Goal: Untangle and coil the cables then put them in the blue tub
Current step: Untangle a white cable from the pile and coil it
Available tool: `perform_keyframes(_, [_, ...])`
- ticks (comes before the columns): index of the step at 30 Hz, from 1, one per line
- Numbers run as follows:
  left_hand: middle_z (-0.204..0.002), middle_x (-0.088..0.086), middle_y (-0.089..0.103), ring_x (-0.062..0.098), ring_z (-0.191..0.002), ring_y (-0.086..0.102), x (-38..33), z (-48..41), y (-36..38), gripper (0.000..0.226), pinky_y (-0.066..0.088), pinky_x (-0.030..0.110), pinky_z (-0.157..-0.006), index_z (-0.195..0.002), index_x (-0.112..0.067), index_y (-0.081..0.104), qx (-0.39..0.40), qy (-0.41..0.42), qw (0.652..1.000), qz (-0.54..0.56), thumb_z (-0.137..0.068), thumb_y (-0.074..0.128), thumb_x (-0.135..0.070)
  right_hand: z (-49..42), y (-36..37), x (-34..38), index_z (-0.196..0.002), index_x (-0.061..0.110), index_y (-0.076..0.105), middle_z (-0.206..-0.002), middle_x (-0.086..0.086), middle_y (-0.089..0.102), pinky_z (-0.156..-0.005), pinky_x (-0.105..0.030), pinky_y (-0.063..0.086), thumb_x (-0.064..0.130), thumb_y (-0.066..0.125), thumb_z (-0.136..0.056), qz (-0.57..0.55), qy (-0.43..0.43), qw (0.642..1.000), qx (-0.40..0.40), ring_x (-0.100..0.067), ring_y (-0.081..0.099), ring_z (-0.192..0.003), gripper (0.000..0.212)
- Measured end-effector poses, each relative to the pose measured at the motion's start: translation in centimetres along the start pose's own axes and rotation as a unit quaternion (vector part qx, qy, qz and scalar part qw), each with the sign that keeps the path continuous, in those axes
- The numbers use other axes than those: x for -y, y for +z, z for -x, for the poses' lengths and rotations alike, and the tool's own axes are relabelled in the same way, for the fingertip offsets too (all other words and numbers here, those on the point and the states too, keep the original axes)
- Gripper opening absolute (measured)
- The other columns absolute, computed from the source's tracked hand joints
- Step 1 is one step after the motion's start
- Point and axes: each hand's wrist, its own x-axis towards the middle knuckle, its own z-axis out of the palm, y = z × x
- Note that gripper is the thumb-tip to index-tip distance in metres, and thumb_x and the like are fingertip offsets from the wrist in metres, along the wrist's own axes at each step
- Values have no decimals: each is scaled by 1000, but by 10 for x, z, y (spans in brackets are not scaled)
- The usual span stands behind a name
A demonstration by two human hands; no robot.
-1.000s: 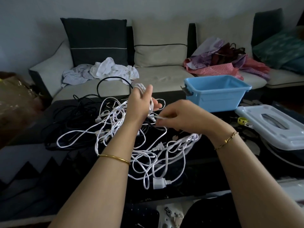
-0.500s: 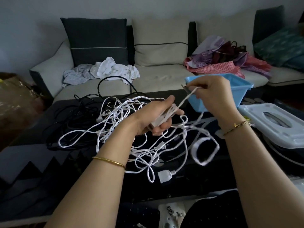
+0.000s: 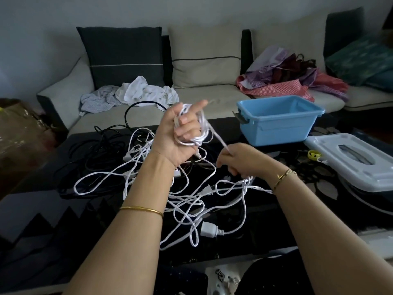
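Cable (image 3: 196, 142), white, thin round cord: several loops wound round curled fingers of left hand (image 3: 176, 137), raised above table (image 3: 53, 188), palm toward camera. One strand runs taut, slanting down to right hand (image 3: 236, 160), pinched at fingertips. Rest of cord in loose tangle on glossy black tabletop (blocky white plug (image 3: 209, 229) nearest camera). Black cables (image 3: 102, 145), thicker, heaped far left. Tub (image 3: 278, 122), blue plastic, rectangular, on table right of coil, apart from it. Lid (image 3: 350, 158), pale plastic, beside tub.
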Motion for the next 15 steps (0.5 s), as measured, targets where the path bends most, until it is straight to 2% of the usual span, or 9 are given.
perform_keyframes(3, [-50,-6,47,3,-34,36,0,0,-8,37,36,15,-39,-117,-1,46,-161,132,978,-19,-103,32,-31,12,3,21,-96,3,58,-61,-3,55,-41,-16,39,16,46,-97,111,-36,988,102,-14,53,-40,18])
perform_keyframes(5, [-55,-4,47,5,-38,36,-1,-1,-12,30,40,18,-45,-97,-7,47,-230,156,959,-50,-103,35,-34,19,4,32,-102,2,56,-64,-4,57,-45,-17,42,15,44,-97,135,-56,979,140,-15,57,-43,19])
perform_keyframes(7, [-62,0,48,8,-40,38,1,-3,-15,28,50,26,-54,-84,-10,44,-286,172,938,-91,-103,39,-31,25,3,40,-102,3,57,-65,-6,57,-46,-21,44,14,46,-96,128,-75,979,137,-16,57,-42,17])
perform_keyframes(10, [-72,3,45,8,-40,43,9,-5,-15,22,57,36,-65,-85,-11,41,-318,171,903,-233,-104,37,-23,30,-6,49,-94,8,65,-69,-2,59,-51,-29,52,19,54,-94,114,-109,987,33,-14,61,-46,15])
perform_keyframes(13, [-74,3,45,4,-41,48,19,-4,-15,12,57,33,-65,-94,-11,38,-298,141,824,-460,-103,37,-19,28,-14,50,-88,13,72,-81,-1,66,-68,-37,54,18,60,-86,132,-131,978,-98,-19,63,-73,13])
perform_keyframes(15, [-70,5,42,6,-43,48,23,-4,-14,14,57,34,-60,-86,-13,37,-254,130,773,-566,-100,39,-14,27,-18,47,-81,16,71,-80,3,64,-70,-37,53,10,59,-78,112,-134,969,-174,-18,60,-77,14])
